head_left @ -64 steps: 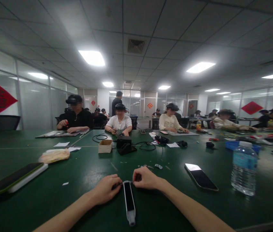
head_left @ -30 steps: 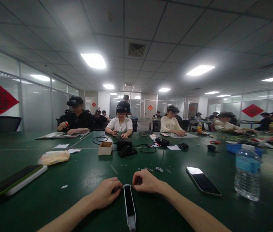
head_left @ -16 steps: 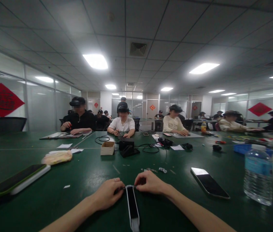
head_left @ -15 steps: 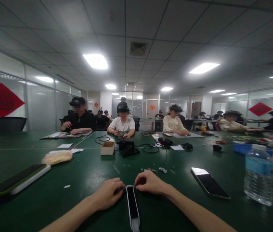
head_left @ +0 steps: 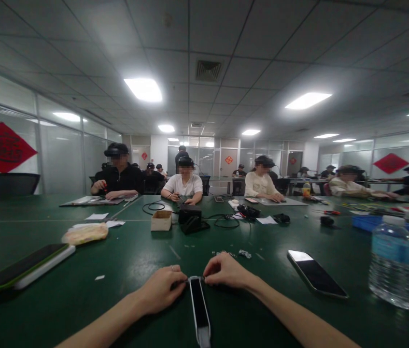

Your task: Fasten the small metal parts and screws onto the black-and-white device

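Lying between device and bottle is a phone.

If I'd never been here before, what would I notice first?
Probably the left hand and right hand in the middle, at either side of the far end of a long black-and-white device. Then perhaps the clear bottle at the right, and the big red diamond at far left.

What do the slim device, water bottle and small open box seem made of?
Slim device: perhaps plastic or metal; smooth pale rim, dark face.
Water bottle: apparently plastic, glossy, with clear ribbed walls.
Small open box: likely cardboard; matte tan sides.
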The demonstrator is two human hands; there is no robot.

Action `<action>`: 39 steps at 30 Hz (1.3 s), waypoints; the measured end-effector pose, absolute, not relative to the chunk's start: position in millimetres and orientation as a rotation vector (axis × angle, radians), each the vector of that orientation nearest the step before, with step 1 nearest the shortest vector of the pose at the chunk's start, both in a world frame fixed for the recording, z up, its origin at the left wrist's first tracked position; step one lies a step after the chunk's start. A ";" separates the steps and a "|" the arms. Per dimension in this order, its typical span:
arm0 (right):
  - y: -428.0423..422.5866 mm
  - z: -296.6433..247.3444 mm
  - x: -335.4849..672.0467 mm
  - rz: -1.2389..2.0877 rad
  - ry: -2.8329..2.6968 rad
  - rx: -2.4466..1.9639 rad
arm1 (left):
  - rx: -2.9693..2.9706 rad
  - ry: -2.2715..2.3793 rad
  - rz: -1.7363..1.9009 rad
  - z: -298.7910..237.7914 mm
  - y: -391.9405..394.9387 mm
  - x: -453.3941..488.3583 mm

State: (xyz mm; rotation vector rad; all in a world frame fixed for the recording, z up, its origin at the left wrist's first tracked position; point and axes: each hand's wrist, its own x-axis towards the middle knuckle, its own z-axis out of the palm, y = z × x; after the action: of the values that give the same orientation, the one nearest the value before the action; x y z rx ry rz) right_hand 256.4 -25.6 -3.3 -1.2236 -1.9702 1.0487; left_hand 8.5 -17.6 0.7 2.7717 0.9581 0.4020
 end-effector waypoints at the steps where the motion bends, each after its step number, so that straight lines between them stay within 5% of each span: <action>1: -25.6 -3.1 255.8 1.102 -1.933 -1.231 | 2.777 0.946 0.400 0.4 -17.2 8.3; 13: -21.8 -11.6 252.1 1.474 -1.526 -1.243 | 2.844 0.891 0.388 -0.4 -16.5 7.7; 39: -20.1 -10.9 251.9 1.514 -1.523 -1.188 | 2.817 0.909 0.405 1.2 -20.0 7.5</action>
State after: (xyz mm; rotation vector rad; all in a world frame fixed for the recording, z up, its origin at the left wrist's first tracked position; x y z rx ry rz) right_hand 251.9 -20.1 -10.9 -1.1878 -1.5233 1.5137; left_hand 7.5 -20.0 1.2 2.8172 0.9093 0.4053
